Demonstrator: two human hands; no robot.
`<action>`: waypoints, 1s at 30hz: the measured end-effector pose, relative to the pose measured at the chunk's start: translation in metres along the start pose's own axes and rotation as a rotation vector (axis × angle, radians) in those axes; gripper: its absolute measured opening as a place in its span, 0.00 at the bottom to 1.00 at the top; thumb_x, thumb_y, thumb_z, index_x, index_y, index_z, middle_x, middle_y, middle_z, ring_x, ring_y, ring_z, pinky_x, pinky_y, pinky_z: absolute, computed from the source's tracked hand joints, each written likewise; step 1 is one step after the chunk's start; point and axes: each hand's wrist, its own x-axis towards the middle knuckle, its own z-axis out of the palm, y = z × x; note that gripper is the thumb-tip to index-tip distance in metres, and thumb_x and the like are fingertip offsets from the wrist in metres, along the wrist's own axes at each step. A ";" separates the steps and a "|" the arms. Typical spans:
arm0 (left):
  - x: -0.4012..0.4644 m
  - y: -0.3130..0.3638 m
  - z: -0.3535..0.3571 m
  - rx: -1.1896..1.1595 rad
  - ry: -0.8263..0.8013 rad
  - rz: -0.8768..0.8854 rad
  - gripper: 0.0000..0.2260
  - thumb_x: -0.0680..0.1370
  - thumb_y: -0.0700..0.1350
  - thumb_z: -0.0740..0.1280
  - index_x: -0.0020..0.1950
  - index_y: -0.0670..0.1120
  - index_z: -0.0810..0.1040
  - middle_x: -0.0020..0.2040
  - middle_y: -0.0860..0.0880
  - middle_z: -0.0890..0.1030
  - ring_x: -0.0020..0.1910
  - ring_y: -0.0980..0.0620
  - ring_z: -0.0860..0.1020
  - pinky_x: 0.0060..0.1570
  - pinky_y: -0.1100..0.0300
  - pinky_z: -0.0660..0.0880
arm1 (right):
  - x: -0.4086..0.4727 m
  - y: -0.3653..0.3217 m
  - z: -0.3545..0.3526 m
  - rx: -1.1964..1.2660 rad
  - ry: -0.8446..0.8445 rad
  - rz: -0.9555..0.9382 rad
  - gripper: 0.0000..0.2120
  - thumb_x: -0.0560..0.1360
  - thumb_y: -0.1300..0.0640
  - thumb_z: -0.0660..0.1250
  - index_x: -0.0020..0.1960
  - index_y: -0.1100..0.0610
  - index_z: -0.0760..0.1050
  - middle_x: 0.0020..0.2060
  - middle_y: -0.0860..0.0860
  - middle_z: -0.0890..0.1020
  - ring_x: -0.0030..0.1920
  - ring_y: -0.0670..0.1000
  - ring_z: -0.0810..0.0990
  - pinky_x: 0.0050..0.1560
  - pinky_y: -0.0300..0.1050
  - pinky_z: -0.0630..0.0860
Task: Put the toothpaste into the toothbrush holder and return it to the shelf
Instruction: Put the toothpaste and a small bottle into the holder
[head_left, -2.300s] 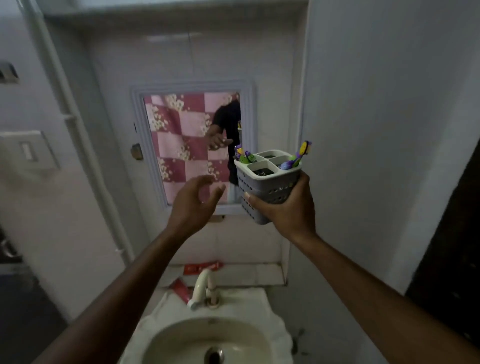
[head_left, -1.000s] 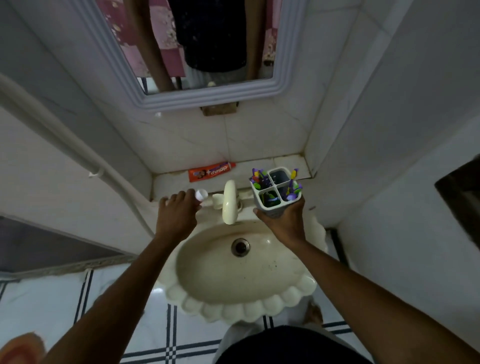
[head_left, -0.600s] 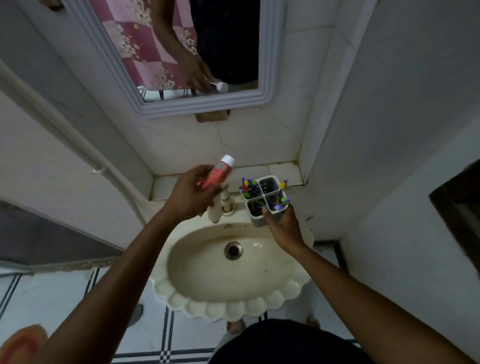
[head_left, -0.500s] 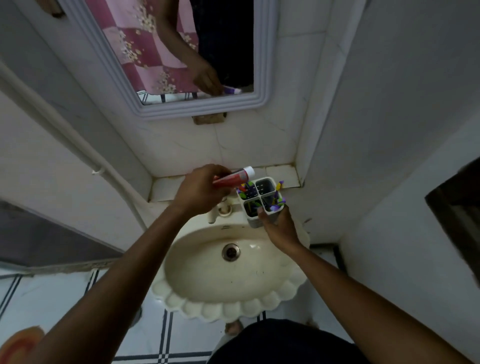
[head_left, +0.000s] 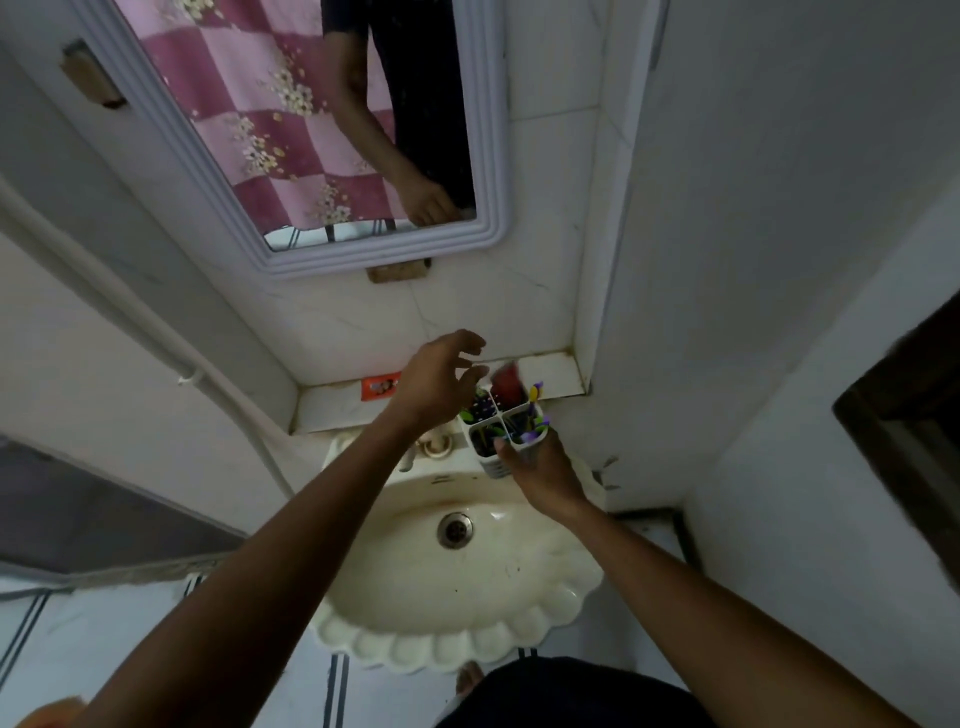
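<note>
1. Far left on the tiled shelf (head_left: 332, 405) lay an orange box (head_left: 381, 387).
2. Just right of it my left hand (head_left: 434, 384) hovered, fingers spread, gripping nothing.
3. Beside those fingers the red toothpaste (head_left: 505, 384) stood in the far compartment of the toothbrush holder (head_left: 506, 434).
4. Nearer, over the sink (head_left: 457, 587), my right hand (head_left: 545, 475) clasped the holder from below.

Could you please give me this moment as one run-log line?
left hand: open, beside holder | right hand: gripping toothbrush holder above sink | toothpaste: in rear compartment | shelf: return pending
</note>
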 end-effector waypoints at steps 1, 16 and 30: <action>-0.001 -0.004 -0.001 -0.018 0.035 -0.006 0.12 0.82 0.47 0.72 0.64 0.48 0.82 0.59 0.52 0.85 0.50 0.55 0.84 0.50 0.56 0.82 | 0.002 0.001 0.000 0.016 0.006 0.007 0.38 0.73 0.23 0.73 0.75 0.44 0.74 0.66 0.44 0.86 0.67 0.51 0.85 0.66 0.57 0.83; -0.022 -0.131 -0.022 -0.203 0.213 -0.396 0.08 0.80 0.49 0.74 0.53 0.45 0.87 0.45 0.49 0.88 0.44 0.51 0.85 0.52 0.50 0.83 | -0.013 -0.004 0.019 0.088 0.115 0.030 0.37 0.76 0.29 0.75 0.79 0.44 0.72 0.70 0.44 0.83 0.70 0.50 0.83 0.71 0.54 0.80; 0.034 -0.213 0.027 -0.041 -0.048 -0.358 0.11 0.81 0.47 0.68 0.61 0.45 0.82 0.59 0.43 0.84 0.58 0.41 0.82 0.55 0.51 0.78 | -0.025 -0.018 0.032 0.094 0.195 0.120 0.31 0.73 0.29 0.78 0.71 0.39 0.80 0.62 0.41 0.89 0.64 0.48 0.86 0.66 0.49 0.81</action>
